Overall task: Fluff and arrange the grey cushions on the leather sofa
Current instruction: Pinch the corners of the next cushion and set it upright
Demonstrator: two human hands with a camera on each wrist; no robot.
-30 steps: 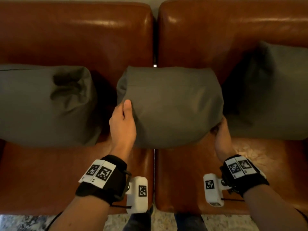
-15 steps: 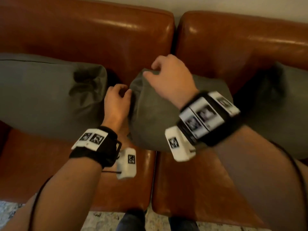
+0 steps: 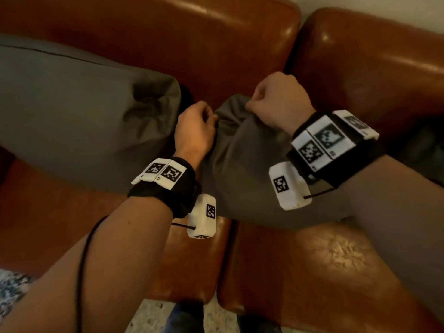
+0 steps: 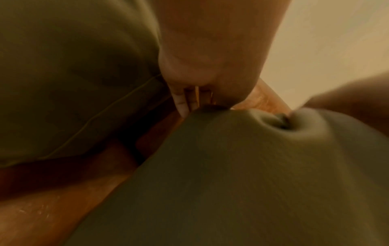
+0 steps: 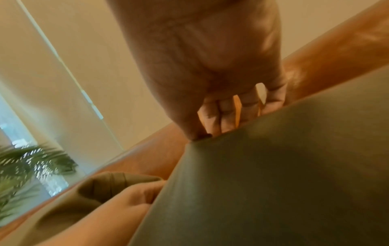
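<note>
Much of the middle grey cushion (image 3: pixel 242 174) is covered by the person's right forearm and its wrist band (image 3: pixel 334 147), so its right edge cannot be seen. Beyond that forearm a third cushion (image 3: pixel 422 155) shows only as a dark sliver against the sofa back. The left cushion (image 3: pixel 79 121) is cut off by the frame edge; it leans on the leather sofa (image 3: pixel 216 44) just beside the middle cushion, apart from it. The left wrist view is blurred around the fabric.

The middle cushion stands on the sofa seat over the seam between the two seat pads. The left hand (image 3: pixel 194 128) pinches its upper left corner, fingers curled into the cloth. The right hand (image 3: pixel 278 102) clenches the top edge, bunching the fabric (image 5: pixel 202 139) under thumb and fingers. A leafy plant (image 5: pixel 27 164) appears smeared past the sofa's far end.
</note>
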